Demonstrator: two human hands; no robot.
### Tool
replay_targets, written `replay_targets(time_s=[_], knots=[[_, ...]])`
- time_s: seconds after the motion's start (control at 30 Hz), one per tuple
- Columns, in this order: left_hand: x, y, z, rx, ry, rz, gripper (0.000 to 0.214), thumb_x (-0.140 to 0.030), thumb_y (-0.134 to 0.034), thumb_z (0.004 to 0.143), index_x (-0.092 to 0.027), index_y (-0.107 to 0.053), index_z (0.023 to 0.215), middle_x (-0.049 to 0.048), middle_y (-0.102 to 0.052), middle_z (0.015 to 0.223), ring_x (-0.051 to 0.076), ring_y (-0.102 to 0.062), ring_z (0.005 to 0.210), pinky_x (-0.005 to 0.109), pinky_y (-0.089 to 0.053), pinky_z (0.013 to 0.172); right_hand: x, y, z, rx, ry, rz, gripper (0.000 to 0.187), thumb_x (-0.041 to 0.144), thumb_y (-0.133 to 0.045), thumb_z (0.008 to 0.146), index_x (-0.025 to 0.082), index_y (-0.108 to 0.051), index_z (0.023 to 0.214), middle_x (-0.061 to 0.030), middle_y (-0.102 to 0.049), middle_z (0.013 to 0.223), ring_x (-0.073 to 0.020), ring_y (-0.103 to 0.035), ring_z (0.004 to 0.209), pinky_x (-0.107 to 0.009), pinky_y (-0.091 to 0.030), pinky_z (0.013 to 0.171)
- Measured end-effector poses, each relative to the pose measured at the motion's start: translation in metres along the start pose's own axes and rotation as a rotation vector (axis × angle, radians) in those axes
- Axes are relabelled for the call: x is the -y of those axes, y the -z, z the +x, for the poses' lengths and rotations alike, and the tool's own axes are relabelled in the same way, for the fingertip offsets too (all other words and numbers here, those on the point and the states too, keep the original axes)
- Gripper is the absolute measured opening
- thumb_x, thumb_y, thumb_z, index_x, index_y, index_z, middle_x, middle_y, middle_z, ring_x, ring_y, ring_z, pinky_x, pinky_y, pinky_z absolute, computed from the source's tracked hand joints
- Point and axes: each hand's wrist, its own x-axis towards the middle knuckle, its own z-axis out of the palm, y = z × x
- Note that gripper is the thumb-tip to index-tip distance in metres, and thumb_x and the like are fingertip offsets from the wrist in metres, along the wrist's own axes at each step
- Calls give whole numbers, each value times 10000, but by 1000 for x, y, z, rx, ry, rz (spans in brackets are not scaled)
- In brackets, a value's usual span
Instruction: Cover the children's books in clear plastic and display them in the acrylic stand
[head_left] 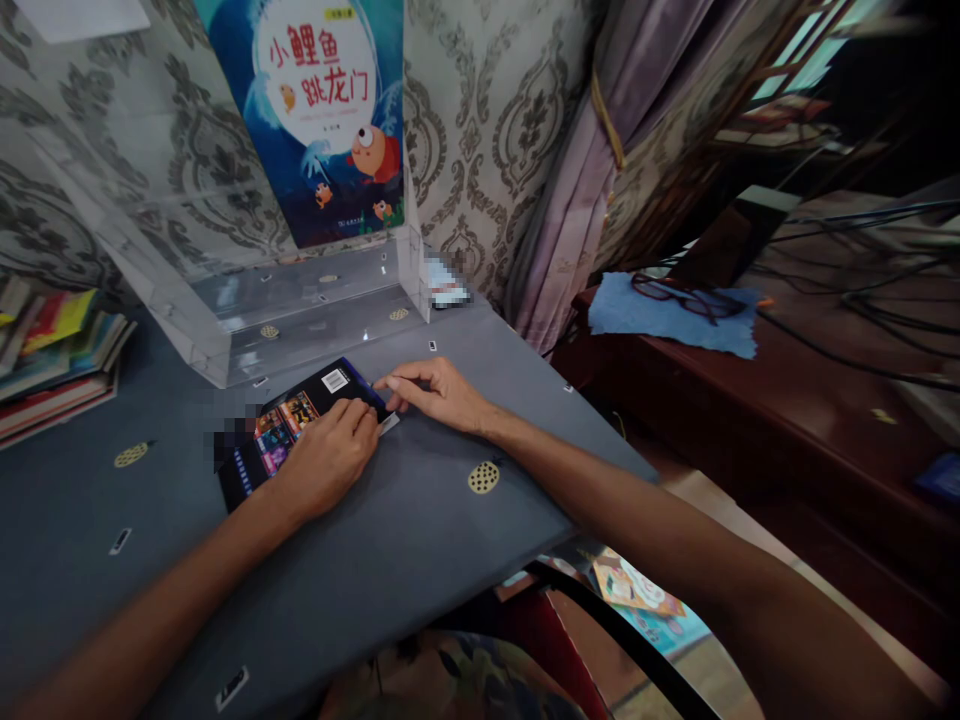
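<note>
A dark book [301, 405] lies back cover up on the grey tablecloth, turned at an angle. A white barcode and small colourful pictures are printed on it. My left hand [337, 450] rests on the book's near right part, palm down, fingers close together and slightly bent. At the book's right edge is my right hand [439, 395], thumb and forefinger drawn together at the corner. Its other fingers curl underneath and are partly hidden. A small pale strip [389, 424] shows between the two hands; I cannot tell what it is.
Behind the book stands a clear plastic rack [322, 320], with a blue picture book [330, 130] upright at its back. Stacked books [56, 360] sit at the left. Glasses [686, 297] lie on a blue cloth [622, 315] on the brown desk [825, 400], near cables.
</note>
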Motion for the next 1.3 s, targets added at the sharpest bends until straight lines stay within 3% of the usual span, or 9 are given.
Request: replay_targets(time_s=[0.3, 0.53, 0.67, 0.9, 1.07, 1.3], knots=[[-2, -2, -1, 1, -9, 46, 364, -242, -354, 1046, -91, -672, 953, 147, -662, 933, 254, -614, 867, 383, -555, 734, 9, -2, -5, 3, 3, -130, 397, 427, -491, 972, 140, -743, 862, -26, -700, 716, -139, -634, 672, -253, -457, 659], [-4, -2, 0, -20, -17, 95, 354, -241, -380, 1036, -85, -671, 909, 149, -662, 919, 255, -614, 850, 382, -568, 731, 5, -2, -7, 47, 55, -307, 395, 414, -482, 980, 161, -691, 761, 2, -649, 663, -128, -572, 652, -249, -393, 655], [-3, -2, -1, -6, 10, 38, 344, -260, -391, 1037, -113, -668, 894, 146, -668, 943, 256, -622, 867, 387, -574, 735, 3, -5, -9, 9, 67, -356, 387, 384, -471, 982, 163, -668, 734, 10, -628, 642, -115, -527, 627, -246, -367, 640], [-4, 0, -10, -44, -9, -82, 311, -221, -419, 1024, -88, -662, 1166, 170, -692, 1100, 293, -637, 1082, 456, -581, 887, 6, -6, -14, -1, 85, -425, 403, 375, -457, 986, 171, -639, 691, -3, -623, 640, -117, -510, 605, -261, -351, 631], [-5, 3, -12, -11, -1, -95, 317, -235, -425, 1024, -102, -668, 1179, 158, -701, 1109, 288, -655, 1075, 468, -594, 881, 4, -7, -14, 2, 101, -469, 381, 360, -446, 990, 179, -634, 712, -12, -638, 668, -123, -527, 617, -258, -369, 640], [3, 6, -26, 15, -15, -181, 341, -257, -421, 1035, -133, -639, 1267, 145, -682, 1237, 277, -622, 1202, 477, -563, 981, 3, -12, -17, 28, 311, -716, 351, 285, -413, 1005, 184, -634, 753, -20, -603, 640, -149, -520, 628, -290, -370, 691]])
